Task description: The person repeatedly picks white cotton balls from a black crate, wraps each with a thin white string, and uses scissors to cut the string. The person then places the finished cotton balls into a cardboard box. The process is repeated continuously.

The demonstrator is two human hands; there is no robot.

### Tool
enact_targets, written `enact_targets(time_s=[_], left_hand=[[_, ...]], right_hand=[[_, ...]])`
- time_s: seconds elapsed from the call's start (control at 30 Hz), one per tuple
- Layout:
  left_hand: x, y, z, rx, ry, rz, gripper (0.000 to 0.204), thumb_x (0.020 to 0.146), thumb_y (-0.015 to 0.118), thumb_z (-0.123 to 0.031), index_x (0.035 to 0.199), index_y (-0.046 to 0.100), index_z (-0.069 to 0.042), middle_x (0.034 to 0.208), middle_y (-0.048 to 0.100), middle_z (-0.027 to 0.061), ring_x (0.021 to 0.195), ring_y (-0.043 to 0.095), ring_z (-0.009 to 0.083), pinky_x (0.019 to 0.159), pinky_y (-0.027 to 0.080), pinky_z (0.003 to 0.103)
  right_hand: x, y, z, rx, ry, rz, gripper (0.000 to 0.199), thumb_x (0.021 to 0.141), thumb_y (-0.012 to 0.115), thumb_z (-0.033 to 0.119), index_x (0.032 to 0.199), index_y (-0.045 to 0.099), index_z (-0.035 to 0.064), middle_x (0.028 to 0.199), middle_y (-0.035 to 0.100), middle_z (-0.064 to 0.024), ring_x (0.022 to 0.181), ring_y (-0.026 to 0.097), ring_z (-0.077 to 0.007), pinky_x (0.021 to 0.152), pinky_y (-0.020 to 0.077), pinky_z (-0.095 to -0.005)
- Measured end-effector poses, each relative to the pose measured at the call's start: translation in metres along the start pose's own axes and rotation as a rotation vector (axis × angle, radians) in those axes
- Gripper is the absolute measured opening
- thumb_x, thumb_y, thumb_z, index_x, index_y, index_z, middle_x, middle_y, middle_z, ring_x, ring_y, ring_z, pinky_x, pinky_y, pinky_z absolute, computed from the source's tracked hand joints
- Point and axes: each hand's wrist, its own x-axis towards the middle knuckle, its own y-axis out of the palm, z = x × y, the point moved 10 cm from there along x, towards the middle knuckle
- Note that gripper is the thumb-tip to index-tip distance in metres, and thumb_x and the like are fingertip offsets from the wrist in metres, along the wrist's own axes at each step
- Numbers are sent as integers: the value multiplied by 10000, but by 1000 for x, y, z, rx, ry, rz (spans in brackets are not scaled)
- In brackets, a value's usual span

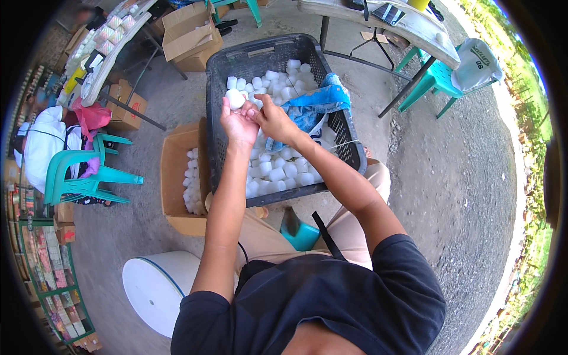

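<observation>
My left hand [238, 124] is closed around a small white round plastic jar [234, 99], its pale end facing up. Beside it my right hand [275, 123] has its fingers bent and its thumb and fingertips against the left hand; whatever they pinch, if anything, is too small to make out. Both are held over a large black plastic crate [216, 71]. Many similar white jars [276, 174] lie loose in the crate. A stained blue cloth [324, 99] drapes over the crate's right rim and partly covers the jars.
Against the crate's left side stands an open cardboard box [171, 204] with more white jars. A white drum [151, 290] is at lower left, a green chair [89, 174] farther left. Tables [331, 9] stand at the back, another green chair [438, 77] at right.
</observation>
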Motion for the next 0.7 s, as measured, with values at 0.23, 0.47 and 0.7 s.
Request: enact_targets(time_s=[0.23,0.47,0.7], left_hand=[[-7,-4,-37,-18,181,-18,567,976,271,-551,889,477,-30,540,298,0,484,269,141,492,248,290],[-5,-4,-35,-228,-22,-30,519,957,414,-533,996,509,-24,842,525,71,721,473,188,678,388,342],[-11,6,-2,-57,-183,4,541,885,607,-455,1198,504,-27,1058,585,94,940,554,225,885,440,425]], right_hand=[[-11,5,32,-520,-194,2,207,852,606,150,1004,568,15,704,643,-207,680,644,-383,638,497,-465],[-6,-42,47,-128,-231,-93,94,830,637,79,875,642,-3,673,634,-118,585,596,-184,541,455,-327],[-10,-64,52,-81,-158,-330,131,807,692,124,835,654,2,571,495,-25,515,405,-79,468,343,-273]])
